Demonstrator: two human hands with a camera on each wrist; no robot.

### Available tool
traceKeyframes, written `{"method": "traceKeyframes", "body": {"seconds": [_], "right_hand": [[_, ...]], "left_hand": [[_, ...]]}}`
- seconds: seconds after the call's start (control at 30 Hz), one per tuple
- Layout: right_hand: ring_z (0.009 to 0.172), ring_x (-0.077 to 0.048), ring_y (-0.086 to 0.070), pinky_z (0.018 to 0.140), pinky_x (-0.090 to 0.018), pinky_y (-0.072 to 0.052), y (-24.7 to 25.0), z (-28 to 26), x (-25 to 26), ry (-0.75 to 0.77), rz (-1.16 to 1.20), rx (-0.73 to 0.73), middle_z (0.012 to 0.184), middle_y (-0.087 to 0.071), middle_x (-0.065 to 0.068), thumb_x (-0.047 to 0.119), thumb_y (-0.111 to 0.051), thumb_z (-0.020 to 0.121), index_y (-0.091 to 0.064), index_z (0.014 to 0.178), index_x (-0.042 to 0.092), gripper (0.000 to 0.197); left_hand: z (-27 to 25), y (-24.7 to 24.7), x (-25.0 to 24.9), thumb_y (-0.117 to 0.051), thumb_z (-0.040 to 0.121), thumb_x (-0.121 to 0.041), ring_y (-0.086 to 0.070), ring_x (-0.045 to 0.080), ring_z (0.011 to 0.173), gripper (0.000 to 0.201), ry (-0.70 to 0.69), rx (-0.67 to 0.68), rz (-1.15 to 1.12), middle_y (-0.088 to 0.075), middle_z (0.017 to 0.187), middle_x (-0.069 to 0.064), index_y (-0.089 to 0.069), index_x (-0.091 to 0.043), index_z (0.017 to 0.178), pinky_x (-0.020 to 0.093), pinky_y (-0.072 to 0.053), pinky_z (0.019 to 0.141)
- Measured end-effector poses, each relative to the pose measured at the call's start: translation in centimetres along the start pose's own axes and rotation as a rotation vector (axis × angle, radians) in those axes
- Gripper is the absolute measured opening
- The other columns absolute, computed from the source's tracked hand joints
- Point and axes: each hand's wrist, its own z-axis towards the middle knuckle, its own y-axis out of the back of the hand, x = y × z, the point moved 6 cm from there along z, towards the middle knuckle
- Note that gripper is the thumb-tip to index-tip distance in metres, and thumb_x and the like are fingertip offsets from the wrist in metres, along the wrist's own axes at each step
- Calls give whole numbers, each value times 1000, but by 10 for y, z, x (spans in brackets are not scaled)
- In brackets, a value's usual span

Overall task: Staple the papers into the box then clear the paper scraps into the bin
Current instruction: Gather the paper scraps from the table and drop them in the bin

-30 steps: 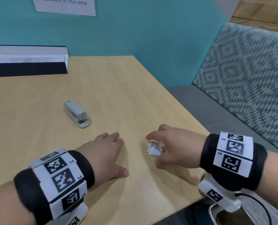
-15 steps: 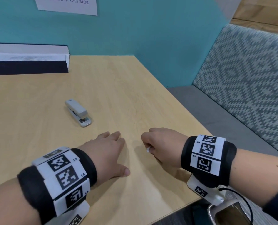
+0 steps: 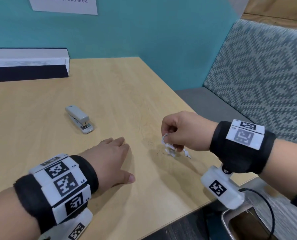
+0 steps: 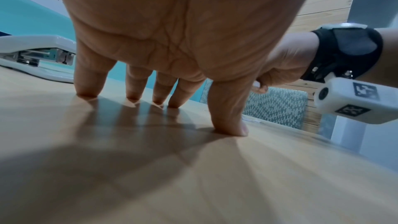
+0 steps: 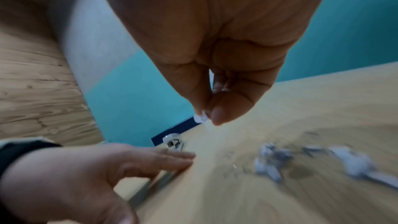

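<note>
My right hand [image 3: 168, 135] hovers a little above the wooden table [image 3: 127, 94] and pinches a small white paper scrap [image 3: 165, 137] between thumb and forefinger; the right wrist view shows the scrap [image 5: 201, 118] at the fingertips. More crumpled scraps [image 3: 170, 149] [image 5: 271, 159] lie on the table just under that hand, with a few loose staples [image 3: 159, 152] beside them. My left hand [image 3: 116, 148] rests flat on the table, fingers spread, holding nothing [image 4: 163, 101]. A grey stapler [image 3: 79, 118] lies further back. The dark box [image 3: 28, 75] with papers in it stands at the far left.
A metal-rimmed container [image 3: 231, 220] shows below the table's near right edge. A patterned bench seat [image 3: 258, 78] runs along the right, and a teal wall [image 3: 144, 32] with a notice stands behind the table.
My right hand, closed low over the scraps before, has lifted and shifted right with one scrap pinched, leaving other scraps uncovered on the table. The left hand has stayed put.
</note>
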Motion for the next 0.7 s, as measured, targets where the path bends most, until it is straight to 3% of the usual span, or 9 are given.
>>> {"method": "traceKeyframes", "body": {"seconds": [0.13,0.5,0.6,0.7], "right_hand": [[50,-17,-63,56,-30,-56,11,-4,-17,-10,206,-82,59,-61,-6,3,-64,85,-60,77,8,10],[46,-17,-61,55,-30,-54,9,-9,-56,-50,377,-60,50,-59,2,-1,-62,86,-60,75,7,15],[47,-21,-61,58,-35,-56,6,-10,-62,-61,403,-27,54,-61,-4,-1,-62,86,-60,76,7,14],[44,-15,-60,52,-29,-53,12,-12,-70,-64,467,-67,51,-59,0,-3,-62,87,-59,74,7,17]], "left_hand": [[-1,2,-1,-55,81,-64,-3,19,150,90,-3,-1,6,0,162,-5,-18,-22,151,41,-23,119],[-4,5,-4,-55,82,-62,-2,13,149,93,13,-11,-14,3,162,-9,-9,-24,153,30,-15,120],[-5,6,-4,-55,82,-62,-3,11,149,90,4,-23,-10,1,162,-9,-13,-25,152,28,-15,119],[-3,6,-3,-55,81,-64,-4,9,148,92,-4,-32,0,2,162,-11,-12,-26,152,26,-15,119]]}}
